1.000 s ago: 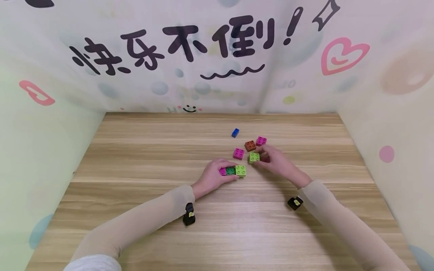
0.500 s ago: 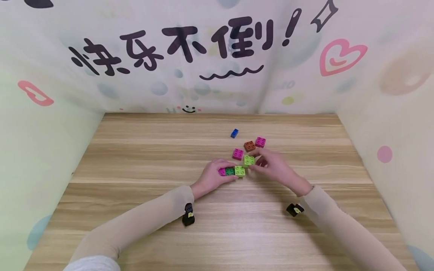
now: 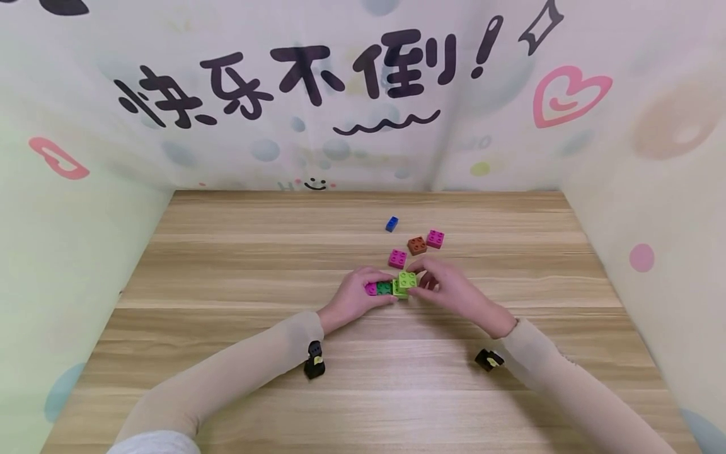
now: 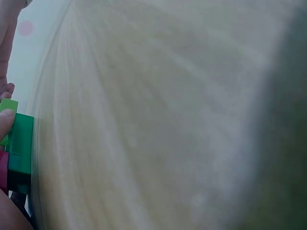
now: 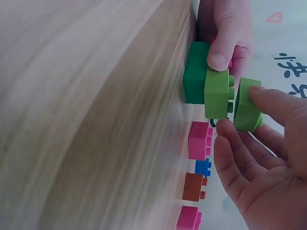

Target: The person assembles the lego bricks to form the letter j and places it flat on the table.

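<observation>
My left hand (image 3: 350, 297) grips a small build of toy building bricks, its thumb on a lime green brick (image 5: 217, 93). That brick sits on a dark green brick (image 5: 195, 72) standing on the table, and a pink brick (image 3: 371, 288) beside it is partly covered by the fingers. Between thumb and fingers, my right hand (image 3: 456, 295) pinches a second lime green brick (image 5: 246, 106). In the right wrist view it is slightly tilted, close over the studs of the lower lime green one. The left wrist view catches only the dark green brick's edge (image 4: 21, 143) and some fingers.
Behind the hands lie a pink brick (image 3: 397, 258), a brown brick (image 3: 416, 245), another pink brick (image 3: 435, 239) and a small blue brick (image 3: 392, 224). A printed cloth wall (image 3: 255, 151) borders the wooden table (image 3: 238, 252) at the back and sides.
My right hand has carried its lime green brick left and toward me, from beside the loose bricks to over the build. The left hand has stayed in place with its grip.
</observation>
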Action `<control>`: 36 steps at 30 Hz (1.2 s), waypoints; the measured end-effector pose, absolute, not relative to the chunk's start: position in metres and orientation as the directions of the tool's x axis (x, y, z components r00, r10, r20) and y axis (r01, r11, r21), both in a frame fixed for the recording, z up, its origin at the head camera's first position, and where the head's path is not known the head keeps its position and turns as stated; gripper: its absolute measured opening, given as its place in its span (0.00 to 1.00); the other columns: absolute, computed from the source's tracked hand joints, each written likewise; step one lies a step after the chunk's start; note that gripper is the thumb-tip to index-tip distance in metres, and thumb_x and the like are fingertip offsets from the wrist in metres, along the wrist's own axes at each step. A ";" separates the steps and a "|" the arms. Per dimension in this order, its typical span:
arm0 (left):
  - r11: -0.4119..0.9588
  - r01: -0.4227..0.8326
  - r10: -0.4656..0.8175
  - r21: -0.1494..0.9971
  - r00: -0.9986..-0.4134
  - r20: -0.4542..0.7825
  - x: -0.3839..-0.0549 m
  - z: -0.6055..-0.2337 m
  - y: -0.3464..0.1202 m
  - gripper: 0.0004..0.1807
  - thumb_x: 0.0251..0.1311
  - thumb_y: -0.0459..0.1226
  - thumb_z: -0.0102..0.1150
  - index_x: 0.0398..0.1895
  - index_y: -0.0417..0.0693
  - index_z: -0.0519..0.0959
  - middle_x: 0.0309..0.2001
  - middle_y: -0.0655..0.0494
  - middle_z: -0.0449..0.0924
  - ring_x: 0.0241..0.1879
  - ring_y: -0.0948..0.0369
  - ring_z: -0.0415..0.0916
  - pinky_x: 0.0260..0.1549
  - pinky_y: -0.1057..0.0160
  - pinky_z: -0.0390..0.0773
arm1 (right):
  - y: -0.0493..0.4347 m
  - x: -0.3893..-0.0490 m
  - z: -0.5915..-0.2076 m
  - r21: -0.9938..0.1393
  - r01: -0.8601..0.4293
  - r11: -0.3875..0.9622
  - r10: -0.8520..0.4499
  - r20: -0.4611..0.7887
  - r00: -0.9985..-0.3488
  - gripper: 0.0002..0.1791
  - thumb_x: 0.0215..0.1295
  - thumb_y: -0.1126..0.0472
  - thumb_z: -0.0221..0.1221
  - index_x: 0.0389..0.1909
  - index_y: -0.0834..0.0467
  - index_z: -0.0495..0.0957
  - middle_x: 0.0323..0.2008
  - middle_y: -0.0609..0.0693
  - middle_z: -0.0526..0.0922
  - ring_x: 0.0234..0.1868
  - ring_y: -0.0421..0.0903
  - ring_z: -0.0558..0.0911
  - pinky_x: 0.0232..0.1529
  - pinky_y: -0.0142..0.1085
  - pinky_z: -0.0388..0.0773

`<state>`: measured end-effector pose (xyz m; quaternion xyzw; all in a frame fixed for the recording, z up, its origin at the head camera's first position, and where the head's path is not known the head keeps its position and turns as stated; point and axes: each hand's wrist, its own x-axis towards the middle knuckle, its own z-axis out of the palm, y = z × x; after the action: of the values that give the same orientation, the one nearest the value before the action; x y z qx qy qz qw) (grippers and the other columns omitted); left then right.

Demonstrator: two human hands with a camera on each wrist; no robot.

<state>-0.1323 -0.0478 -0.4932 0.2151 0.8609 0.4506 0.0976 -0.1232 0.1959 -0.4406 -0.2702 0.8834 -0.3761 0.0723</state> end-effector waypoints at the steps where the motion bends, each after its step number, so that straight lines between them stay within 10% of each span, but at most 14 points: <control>1: 0.502 0.282 0.458 0.817 -0.888 0.025 -0.132 -0.493 -0.048 0.27 0.57 0.44 0.78 0.59 0.49 0.85 0.58 0.51 0.84 0.58 0.53 0.77 0.60 0.51 0.74 | 0.195 -0.123 -0.441 -0.704 -0.423 0.571 -0.532 0.075 -0.843 0.20 0.66 0.64 0.70 0.57 0.61 0.79 0.46 0.52 0.85 0.39 0.42 0.84 0.40 0.33 0.85; 36: 0.503 0.302 0.463 0.810 -0.885 0.043 -0.131 -0.492 -0.048 0.28 0.58 0.45 0.78 0.61 0.46 0.84 0.59 0.49 0.83 0.60 0.50 0.78 0.62 0.49 0.74 | 0.188 -0.122 -0.449 -0.688 -0.474 0.550 -0.564 0.113 -0.818 0.20 0.67 0.66 0.69 0.57 0.62 0.79 0.49 0.54 0.84 0.41 0.46 0.84 0.41 0.33 0.85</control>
<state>-0.1315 -0.0478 -0.4923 0.2219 0.8622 0.4464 0.0898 -0.1225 0.1880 -0.4487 -0.2953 0.8782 -0.3714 0.0604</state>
